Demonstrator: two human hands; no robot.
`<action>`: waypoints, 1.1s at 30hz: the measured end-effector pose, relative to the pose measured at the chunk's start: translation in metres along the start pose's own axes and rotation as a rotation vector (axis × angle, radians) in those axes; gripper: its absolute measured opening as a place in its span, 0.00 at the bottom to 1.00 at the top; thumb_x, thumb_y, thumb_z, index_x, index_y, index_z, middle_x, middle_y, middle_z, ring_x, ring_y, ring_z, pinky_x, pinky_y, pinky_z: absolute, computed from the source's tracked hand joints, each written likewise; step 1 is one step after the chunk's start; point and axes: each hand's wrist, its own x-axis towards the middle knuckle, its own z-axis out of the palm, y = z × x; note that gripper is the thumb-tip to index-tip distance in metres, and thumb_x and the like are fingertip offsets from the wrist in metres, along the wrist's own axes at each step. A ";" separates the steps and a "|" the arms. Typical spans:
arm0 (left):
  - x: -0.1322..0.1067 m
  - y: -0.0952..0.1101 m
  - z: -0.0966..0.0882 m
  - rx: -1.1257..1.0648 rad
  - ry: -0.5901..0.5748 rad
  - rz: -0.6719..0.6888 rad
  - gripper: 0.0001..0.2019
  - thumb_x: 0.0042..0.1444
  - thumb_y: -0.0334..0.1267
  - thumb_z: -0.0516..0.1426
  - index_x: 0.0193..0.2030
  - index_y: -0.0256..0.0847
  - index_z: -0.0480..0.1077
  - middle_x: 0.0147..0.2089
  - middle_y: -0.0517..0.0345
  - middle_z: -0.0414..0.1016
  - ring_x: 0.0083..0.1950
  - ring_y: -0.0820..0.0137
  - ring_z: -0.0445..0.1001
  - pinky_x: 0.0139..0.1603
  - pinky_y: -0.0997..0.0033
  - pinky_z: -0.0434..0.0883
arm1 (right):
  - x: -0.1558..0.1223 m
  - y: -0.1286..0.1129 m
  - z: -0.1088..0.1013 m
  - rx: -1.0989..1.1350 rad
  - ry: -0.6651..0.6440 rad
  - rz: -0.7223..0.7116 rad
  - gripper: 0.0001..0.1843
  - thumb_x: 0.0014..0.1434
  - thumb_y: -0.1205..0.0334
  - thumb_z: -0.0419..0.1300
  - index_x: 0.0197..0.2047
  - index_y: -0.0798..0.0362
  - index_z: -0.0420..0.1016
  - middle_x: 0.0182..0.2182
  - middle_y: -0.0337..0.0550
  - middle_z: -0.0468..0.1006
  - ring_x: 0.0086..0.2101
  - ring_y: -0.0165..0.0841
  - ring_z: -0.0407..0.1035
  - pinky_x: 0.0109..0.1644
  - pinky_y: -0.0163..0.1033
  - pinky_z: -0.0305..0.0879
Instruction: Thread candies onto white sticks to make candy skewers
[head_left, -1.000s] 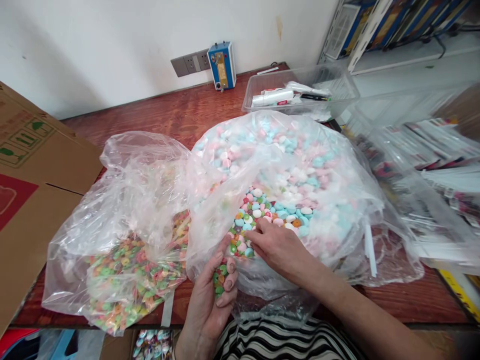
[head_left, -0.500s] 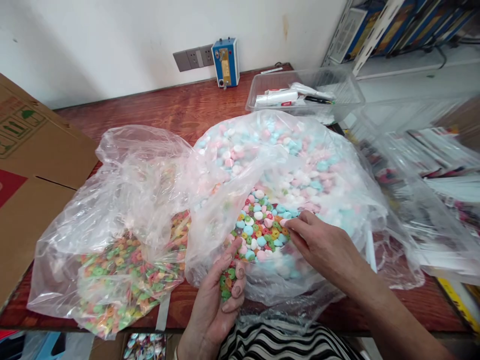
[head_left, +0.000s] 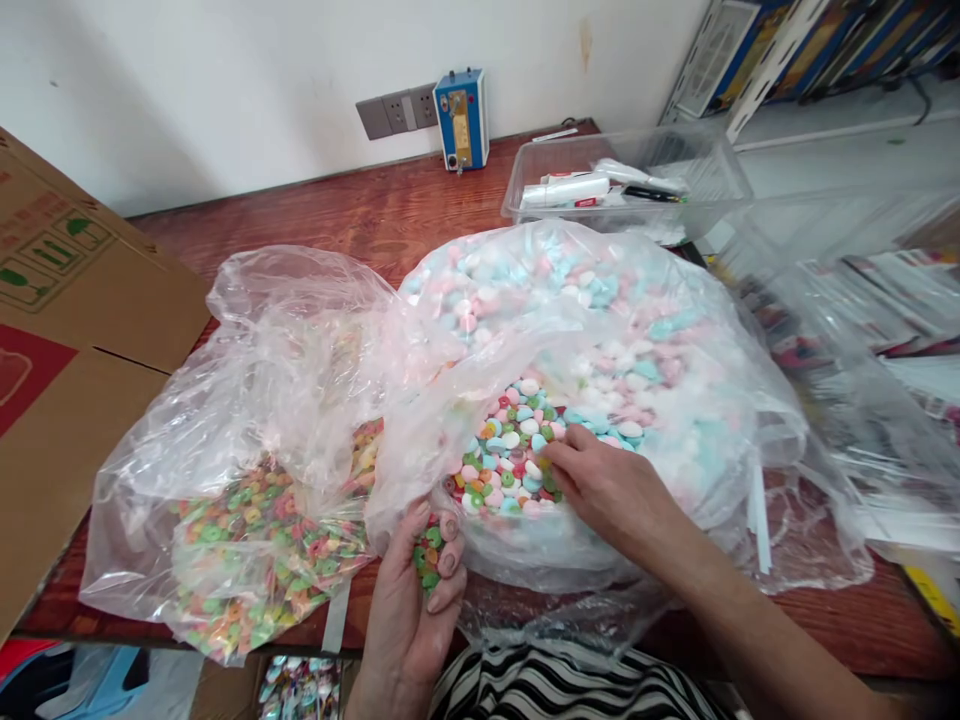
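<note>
In the head view my left hand (head_left: 416,600) is cupped, palm up, with its fingers curled round several small coloured rings (head_left: 429,562), mostly green and red. It rests against the near left lip of a big clear plastic bag (head_left: 405,450). Inside that bag lie pastel pebble-like pieces (head_left: 510,440) in pink, blue and white, with coloured rings scattered among them at the opening. Over this mix my right hand (head_left: 600,475) has its thumb and forefinger pinched together at the pieces. What sits between those fingertips is hidden.
Another clear bag (head_left: 142,530) full of coloured rings lies to the left, beside a cardboard box (head_left: 112,290). Behind stand a clear plastic bin (head_left: 517,190) with white packets and a blue device (head_left: 463,120) near the wall sockets. Packets in clear bins (head_left: 862,330) fill the right side.
My left hand has shifted left, away from the middle of the opening, still curled round the rings. My right hand has moved slightly left over the mix. The view has shifted a little.
</note>
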 end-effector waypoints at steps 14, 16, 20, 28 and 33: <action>0.014 0.016 0.009 0.040 -0.234 -0.142 0.17 0.67 0.31 0.41 0.34 0.31 0.67 0.27 0.60 0.63 0.18 0.83 0.58 0.09 0.89 0.54 | -0.011 -0.066 0.011 0.260 0.104 -0.516 0.04 0.64 0.63 0.59 0.37 0.53 0.73 0.35 0.42 0.75 0.34 0.35 0.66 0.36 0.40 0.57; 0.020 0.020 0.011 0.002 -0.236 -0.111 0.17 0.67 0.31 0.41 0.32 0.31 0.66 0.25 0.62 0.61 0.17 0.84 0.57 0.09 0.89 0.54 | -0.004 -0.057 0.011 0.228 0.125 -0.419 0.04 0.63 0.65 0.59 0.34 0.53 0.72 0.32 0.41 0.74 0.33 0.34 0.66 0.35 0.40 0.56; 0.030 0.030 0.010 -0.041 -0.224 -0.030 0.19 0.67 0.32 0.41 0.27 0.33 0.64 0.24 0.63 0.58 0.17 0.84 0.56 0.09 0.89 0.53 | 0.020 -0.023 0.006 -0.010 0.156 -0.124 0.05 0.60 0.71 0.59 0.34 0.54 0.73 0.33 0.46 0.74 0.35 0.38 0.67 0.35 0.40 0.53; 0.016 0.026 0.004 -0.027 -0.133 -0.066 0.18 0.68 0.32 0.42 0.29 0.32 0.65 0.26 0.61 0.61 0.17 0.84 0.54 0.08 0.89 0.53 | 0.008 0.003 -0.011 -0.019 0.005 -0.040 0.14 0.65 0.63 0.54 0.28 0.52 0.72 0.31 0.41 0.73 0.29 0.31 0.68 0.30 0.37 0.49; 0.000 0.017 0.003 -0.049 -0.096 -0.092 0.15 0.67 0.33 0.44 0.34 0.33 0.67 0.28 0.62 0.62 0.17 0.83 0.56 0.08 0.88 0.52 | 0.021 -0.006 -0.012 -0.049 0.055 0.010 0.11 0.66 0.61 0.54 0.32 0.51 0.74 0.32 0.41 0.73 0.28 0.32 0.68 0.28 0.38 0.45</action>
